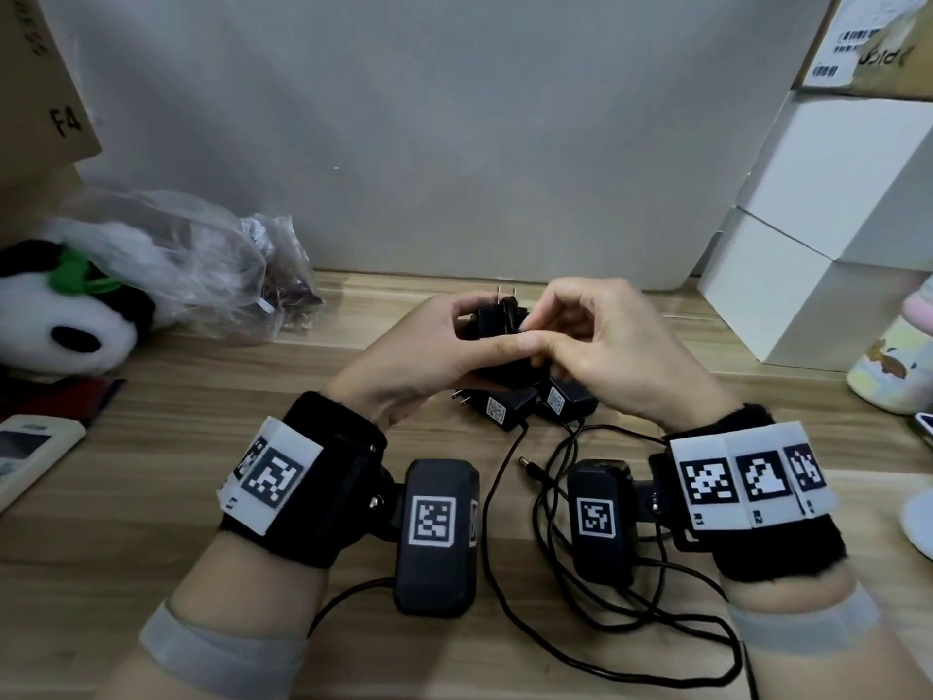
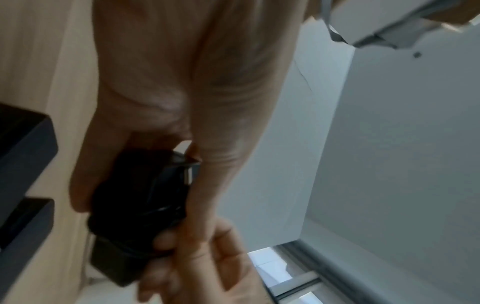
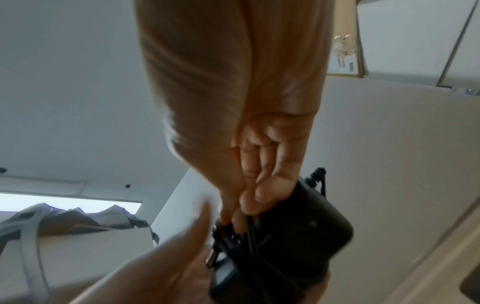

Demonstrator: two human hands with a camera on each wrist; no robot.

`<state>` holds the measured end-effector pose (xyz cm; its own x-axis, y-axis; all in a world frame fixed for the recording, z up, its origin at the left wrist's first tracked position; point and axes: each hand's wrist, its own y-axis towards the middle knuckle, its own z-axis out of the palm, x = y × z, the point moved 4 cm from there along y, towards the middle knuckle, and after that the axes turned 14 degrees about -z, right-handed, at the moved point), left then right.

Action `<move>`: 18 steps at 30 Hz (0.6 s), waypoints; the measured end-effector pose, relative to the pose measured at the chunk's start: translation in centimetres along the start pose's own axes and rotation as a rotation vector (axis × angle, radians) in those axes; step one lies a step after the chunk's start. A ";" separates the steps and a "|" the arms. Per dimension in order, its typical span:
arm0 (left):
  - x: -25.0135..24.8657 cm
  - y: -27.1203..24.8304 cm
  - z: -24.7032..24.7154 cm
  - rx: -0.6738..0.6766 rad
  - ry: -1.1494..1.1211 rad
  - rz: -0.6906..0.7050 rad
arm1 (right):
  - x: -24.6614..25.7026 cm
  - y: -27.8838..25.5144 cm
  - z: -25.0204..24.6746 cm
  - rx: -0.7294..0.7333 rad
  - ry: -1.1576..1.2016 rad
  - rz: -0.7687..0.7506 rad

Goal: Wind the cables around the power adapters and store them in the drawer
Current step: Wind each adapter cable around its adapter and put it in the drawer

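A black power adapter (image 1: 492, 323) is held above the wooden table (image 1: 202, 447), prongs up, with cable wound round its body (image 3: 259, 246). My left hand (image 1: 484, 338) grips the adapter (image 2: 135, 195) from the left, thumb across its front. My right hand (image 1: 537, 341) pinches the cable (image 3: 250, 221) against the adapter's side; the barrel plug (image 3: 211, 257) sticks out below. Two more adapters (image 1: 500, 409) (image 1: 563, 399) lie under the hands. Their loose cables (image 1: 550, 563) trail toward me, one ending in a plug (image 1: 527, 467). No drawer is in view.
A panda plush (image 1: 65, 315) and a crumpled plastic bag (image 1: 202, 265) lie at the left. A remote (image 1: 30, 447) sits at the left edge. White boxes (image 1: 833, 219) are stacked at the right, with a pastel cup (image 1: 888, 366) in front of them.
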<state>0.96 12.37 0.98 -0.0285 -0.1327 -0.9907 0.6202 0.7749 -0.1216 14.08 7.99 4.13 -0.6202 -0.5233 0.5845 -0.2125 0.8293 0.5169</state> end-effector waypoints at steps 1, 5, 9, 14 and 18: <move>0.0 -0.1 -0.1 -0.002 0.013 0.009 | 0.0 0.0 0.2 0.005 0.002 -0.001; -0.3 -0.3 -0.7 0.074 -0.099 -0.004 | 0.0 0.2 -0.2 -0.078 0.079 0.030; -0.6 -0.3 -1.0 0.046 -0.129 0.030 | 0.4 0.1 -0.6 -0.122 0.121 0.025; -0.8 -0.2 -0.3 -0.004 -0.063 0.065 | 0.5 0.1 -0.9 -0.165 0.099 -0.011; -0.3 0.2 0.2 -0.064 -0.038 0.066 | 0.4 0.2 -0.5 -0.155 0.116 -0.018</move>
<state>1.25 12.41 1.29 0.0414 -0.1026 -0.9939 0.5680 0.8208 -0.0611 14.21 7.84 4.76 -0.5244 -0.5646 0.6374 -0.0990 0.7839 0.6129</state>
